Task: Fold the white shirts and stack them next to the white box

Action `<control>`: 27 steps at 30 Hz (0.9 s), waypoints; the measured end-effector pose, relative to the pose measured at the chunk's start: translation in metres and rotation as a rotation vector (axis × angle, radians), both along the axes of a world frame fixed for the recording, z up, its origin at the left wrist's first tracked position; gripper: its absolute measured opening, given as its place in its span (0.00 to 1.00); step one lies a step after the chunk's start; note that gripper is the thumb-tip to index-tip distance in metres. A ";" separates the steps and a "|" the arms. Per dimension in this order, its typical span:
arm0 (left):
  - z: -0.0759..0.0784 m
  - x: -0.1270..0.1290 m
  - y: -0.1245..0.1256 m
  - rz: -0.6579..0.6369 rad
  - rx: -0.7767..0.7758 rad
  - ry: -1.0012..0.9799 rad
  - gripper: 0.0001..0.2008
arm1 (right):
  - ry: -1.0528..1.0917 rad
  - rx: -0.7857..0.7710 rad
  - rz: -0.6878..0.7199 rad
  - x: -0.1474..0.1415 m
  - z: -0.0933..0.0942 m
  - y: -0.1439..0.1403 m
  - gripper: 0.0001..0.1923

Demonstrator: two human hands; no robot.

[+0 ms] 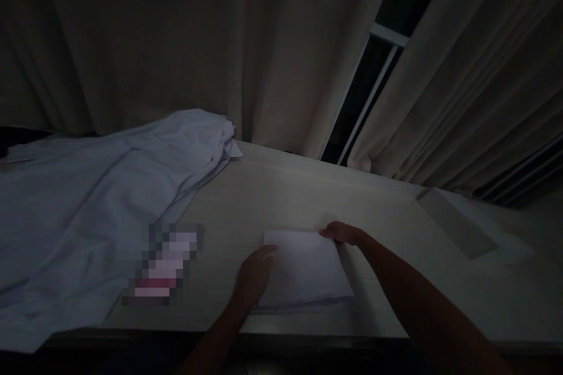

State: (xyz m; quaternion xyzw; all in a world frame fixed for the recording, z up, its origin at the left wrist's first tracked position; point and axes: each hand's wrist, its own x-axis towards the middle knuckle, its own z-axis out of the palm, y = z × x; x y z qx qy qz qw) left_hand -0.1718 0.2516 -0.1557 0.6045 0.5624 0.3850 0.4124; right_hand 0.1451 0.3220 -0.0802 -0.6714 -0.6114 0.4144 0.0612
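A flat white stack [305,266] with crisp corners and layered edges lies on the pale table, near its front edge. It looks like sheets of paper, though the dim light leaves the material unsure. My left hand [255,272] curls round the stack's left edge, with the thumb over the top. At the far right corner, my right hand [341,232] grips the stack, fingers mostly hidden from view.
White cloth [109,187] lies heaped over the table's left side, with a blurred-out pinkish item [167,263] beside it. A grey flat piece [457,222] and clear plastic [510,246] lie on the right. Curtains [281,53] hang behind the table [246,193].
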 end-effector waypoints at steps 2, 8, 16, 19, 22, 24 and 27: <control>0.000 0.000 0.000 -0.007 0.005 0.013 0.17 | -0.025 0.097 -0.047 -0.002 -0.004 -0.005 0.27; 0.004 0.001 -0.002 0.011 -0.015 0.059 0.18 | -0.075 0.364 -0.278 -0.013 -0.015 -0.063 0.35; 0.001 0.003 -0.008 0.026 0.050 0.095 0.18 | -0.474 0.714 0.030 -0.054 -0.031 -0.132 0.39; 0.005 0.003 -0.010 0.044 0.041 0.097 0.18 | -0.520 0.603 0.047 -0.062 -0.037 -0.127 0.43; 0.011 0.003 -0.011 0.055 -0.006 0.087 0.17 | -0.563 0.585 0.046 -0.063 -0.044 -0.123 0.44; 0.016 0.003 -0.011 0.060 -0.033 0.080 0.17 | -0.588 0.596 0.040 -0.063 -0.048 -0.123 0.44; 0.020 0.004 -0.009 0.063 -0.047 0.120 0.17 | -0.590 0.607 0.023 -0.064 -0.050 -0.124 0.43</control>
